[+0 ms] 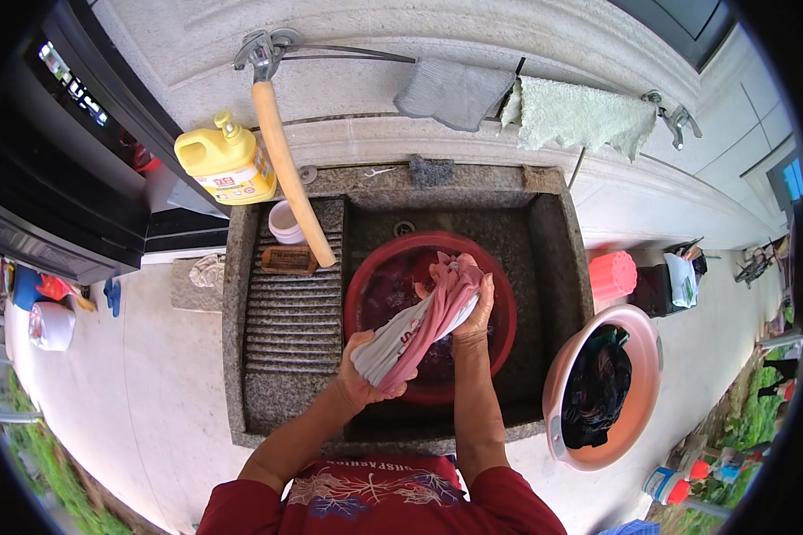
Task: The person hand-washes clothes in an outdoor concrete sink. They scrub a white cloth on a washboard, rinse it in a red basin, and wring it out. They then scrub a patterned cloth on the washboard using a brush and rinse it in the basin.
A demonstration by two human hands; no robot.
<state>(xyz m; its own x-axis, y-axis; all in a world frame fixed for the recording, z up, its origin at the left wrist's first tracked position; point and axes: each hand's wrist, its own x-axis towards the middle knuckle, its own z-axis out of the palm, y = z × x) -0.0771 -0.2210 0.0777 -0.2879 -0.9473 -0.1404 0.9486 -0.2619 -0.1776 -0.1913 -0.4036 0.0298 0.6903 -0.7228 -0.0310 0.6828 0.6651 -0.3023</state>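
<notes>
A twisted pink and grey-white garment [424, 325] stretches between my two hands, above a red basin [357, 303] in a dark stone sink. My left hand [364, 373] is closed around its lower left end. At the upper right end, my right hand [475, 312] grips the bunched cloth. Below it, the basin holds water and dark reddish cloth, partly hidden by the garment and my hands. The sink [544, 357] has a ribbed washboard [290, 325] on its left, where a brown bar of soap [288, 259] and a white tub [285, 221] rest.
A pale hose [285, 169] runs from the tap [263, 53] onto the washboard. A yellow jug [227, 160] stands at the back left. Cloths [580, 116] hang on a wall rail. Right of the sink are a pink tub [558, 392] with dark clothes and a red bucket [612, 275].
</notes>
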